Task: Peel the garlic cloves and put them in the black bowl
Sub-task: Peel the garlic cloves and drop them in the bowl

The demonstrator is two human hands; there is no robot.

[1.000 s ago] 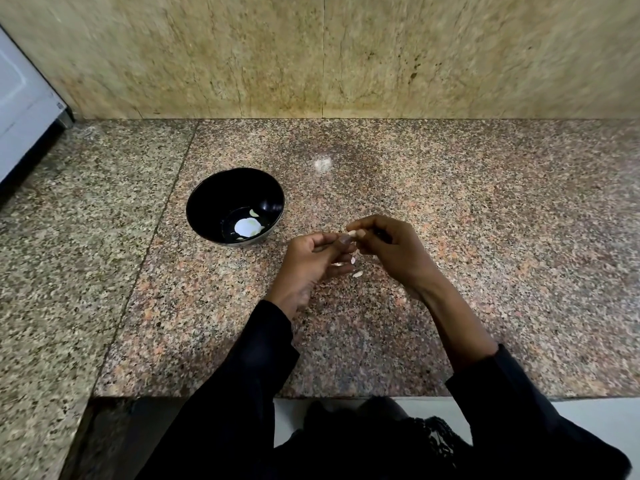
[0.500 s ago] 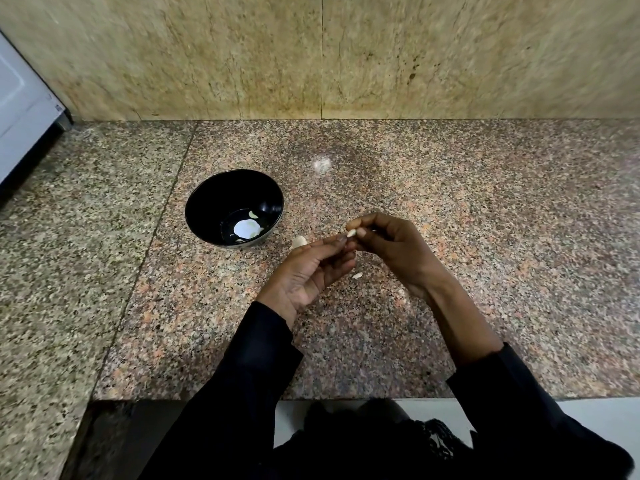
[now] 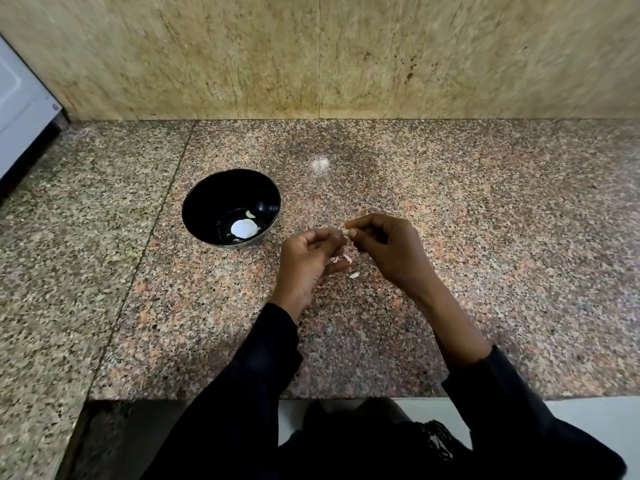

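Pinching one clove [image 3: 345, 232] between our left hand [image 3: 306, 263] and right hand [image 3: 391, 251], we pull its skin off. We keep it just right of the bowl [image 3: 207, 202], above the worktop [image 3: 485, 254], so scraps [image 3: 354, 274] fall there.

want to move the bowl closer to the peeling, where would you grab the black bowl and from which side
Take the black bowl by its rim on the near right side, thumb inside and fingers on the outer wall. It stands upright with an open flared mouth and no handle, so the rim is probably the only real hold. That side faces the left hand, and the peeled garlic clove lies low in the bottom, clear of a thumb.
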